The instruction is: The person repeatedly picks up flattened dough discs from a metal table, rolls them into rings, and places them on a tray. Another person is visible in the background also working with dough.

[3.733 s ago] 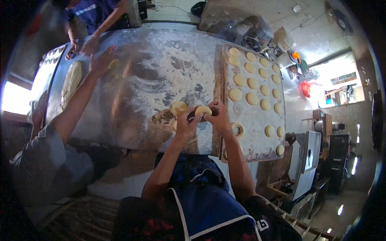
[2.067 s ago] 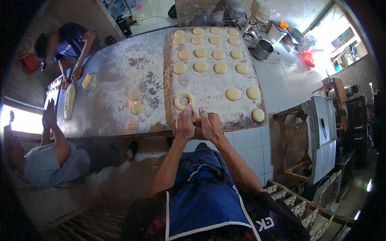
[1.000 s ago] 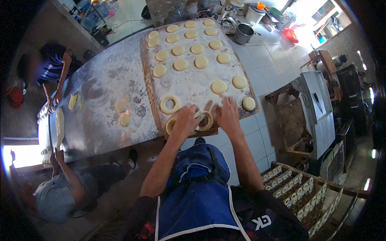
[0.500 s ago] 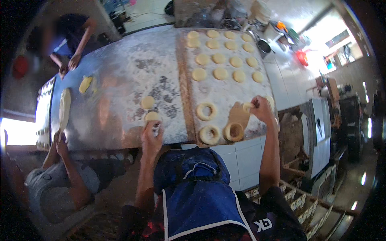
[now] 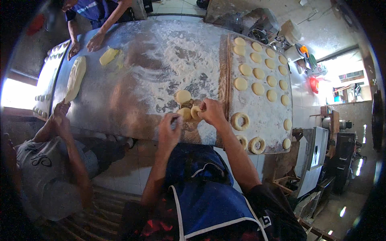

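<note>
My right hand (image 5: 212, 113) pinches a pale dough ring (image 5: 196, 113) by its side, over the near part of the table. Just left of it lies a flat dough round (image 5: 185, 114), close to the curled fingers of my left hand (image 5: 170, 125). Whether those fingers grip anything is hidden. A second dough round (image 5: 183, 96) rests a little farther off on the floury metal. To the right, on a floured board, sit several flat dough rounds (image 5: 258, 73) in rows. Nearer on that board are three dough rings (image 5: 240, 121), one partly covered by my right forearm.
The metal table (image 5: 132, 112) carries scattered flour, a yellow lump (image 5: 108, 56) and a long dough strip (image 5: 76, 78). One co-worker's hands (image 5: 95, 41) rest at the far left; another's hand (image 5: 61, 110) touches the strip. The floured board (image 5: 267, 116) borders the table's right side.
My right hand has moved left, from above the board to beside the dough rounds on the table, a piece of dough in its fingers. My left hand stays near the rounds. The view has shifted.
</note>
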The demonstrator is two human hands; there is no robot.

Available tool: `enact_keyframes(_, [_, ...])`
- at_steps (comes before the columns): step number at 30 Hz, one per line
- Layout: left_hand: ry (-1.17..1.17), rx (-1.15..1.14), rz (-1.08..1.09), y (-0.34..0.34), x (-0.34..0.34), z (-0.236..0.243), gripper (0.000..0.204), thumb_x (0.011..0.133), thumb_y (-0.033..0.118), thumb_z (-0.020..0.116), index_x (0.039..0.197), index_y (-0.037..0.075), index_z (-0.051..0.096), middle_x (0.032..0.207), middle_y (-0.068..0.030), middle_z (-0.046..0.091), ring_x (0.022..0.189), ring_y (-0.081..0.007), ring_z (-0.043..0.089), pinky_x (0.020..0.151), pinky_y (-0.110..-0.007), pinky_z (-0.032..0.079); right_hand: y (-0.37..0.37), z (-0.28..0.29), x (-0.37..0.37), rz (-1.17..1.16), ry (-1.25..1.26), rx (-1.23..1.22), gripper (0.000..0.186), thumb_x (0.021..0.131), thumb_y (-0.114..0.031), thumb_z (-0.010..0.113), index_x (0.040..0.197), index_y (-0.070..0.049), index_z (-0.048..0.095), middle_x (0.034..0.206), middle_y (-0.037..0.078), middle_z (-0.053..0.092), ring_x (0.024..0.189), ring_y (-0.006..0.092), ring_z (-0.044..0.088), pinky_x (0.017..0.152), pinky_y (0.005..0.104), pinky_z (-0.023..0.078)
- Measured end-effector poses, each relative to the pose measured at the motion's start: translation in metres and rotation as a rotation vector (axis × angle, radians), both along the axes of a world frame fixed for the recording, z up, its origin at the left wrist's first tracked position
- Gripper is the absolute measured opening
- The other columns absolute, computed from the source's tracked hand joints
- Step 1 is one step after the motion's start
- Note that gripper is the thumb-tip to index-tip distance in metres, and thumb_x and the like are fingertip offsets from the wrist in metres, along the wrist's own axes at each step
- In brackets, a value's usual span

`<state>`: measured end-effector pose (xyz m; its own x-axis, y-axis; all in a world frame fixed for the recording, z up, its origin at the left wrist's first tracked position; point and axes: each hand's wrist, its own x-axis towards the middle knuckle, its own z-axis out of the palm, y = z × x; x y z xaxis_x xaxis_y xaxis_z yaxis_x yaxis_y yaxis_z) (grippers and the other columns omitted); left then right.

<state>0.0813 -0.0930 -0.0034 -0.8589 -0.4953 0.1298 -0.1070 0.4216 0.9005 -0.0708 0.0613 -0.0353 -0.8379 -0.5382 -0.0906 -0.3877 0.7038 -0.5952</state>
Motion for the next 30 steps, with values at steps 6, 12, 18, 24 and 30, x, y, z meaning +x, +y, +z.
enact_keyframes(6, [-0.032, 0.531, -0.018, 0.033, -0.036, -0.002, 0.031, 0.090, 0.018, 0.066, 0.113, -0.002, 0.061, 0.106, -0.0116, 0.065, 0.100, -0.0196, 0.061, 0.088, -0.032, 0.048, 0.021, 0.027, 0.033, -0.257, -0.511, -0.676, 0.039, 0.074, 0.003, 0.072, 0.102, -0.004, 0.047, 0.089, 0.007, 0.062, 0.083, 0.0127, 0.062, 0.072, 0.0281, 0.052])
enact_keyframes(12, [-0.077, 0.830, -0.192, 0.043, -0.048, 0.016, 0.032, 0.091, 0.014, 0.065, 0.116, -0.005, 0.059, 0.103, -0.0120, 0.065, 0.095, -0.0158, 0.063, 0.083, -0.030, 0.052, 0.027, 0.047, 0.053, -0.427, -0.411, -0.735, 0.047, 0.073, 0.001, 0.074, 0.109, -0.004, 0.045, 0.098, 0.010, 0.061, 0.087, 0.0152, 0.062, 0.073, 0.0296, 0.053])
enact_keyframes(18, [-0.062, 0.625, -0.297, 0.059, -0.059, 0.022, 0.034, 0.092, 0.008, 0.062, 0.122, -0.003, 0.052, 0.105, -0.0126, 0.064, 0.096, -0.0169, 0.063, 0.079, -0.031, 0.054, 0.045, 0.074, 0.050, -0.322, -0.442, -0.715, 0.050, 0.073, 0.001, 0.075, 0.112, -0.004, 0.044, 0.104, 0.012, 0.059, 0.090, 0.0181, 0.062, 0.074, 0.0300, 0.054])
enact_keyframes(24, [0.136, 1.110, -0.488, 0.088, -0.055, 0.034, 0.043, 0.089, 0.000, 0.059, 0.125, 0.005, 0.036, 0.102, -0.0093, 0.060, 0.093, -0.0157, 0.060, 0.077, -0.027, 0.051, 0.083, 0.088, 0.032, -0.189, -0.942, -1.265, 0.031, 0.089, -0.019, 0.058, 0.114, -0.003, 0.049, 0.103, 0.008, 0.057, 0.089, 0.0194, 0.061, 0.074, 0.0303, 0.053])
enact_keyframes(30, [0.221, 1.290, -0.306, 0.140, -0.076, 0.040, 0.028, 0.087, 0.007, 0.058, 0.109, 0.009, 0.039, 0.091, -0.0049, 0.053, 0.083, -0.0191, 0.060, 0.071, -0.026, 0.051, 0.122, 0.079, 0.021, -0.314, -0.366, -0.631, 0.046, 0.097, -0.042, 0.040, 0.086, -0.004, 0.063, 0.084, 0.013, 0.064, 0.066, 0.0238, 0.061, 0.059, 0.0321, 0.049])
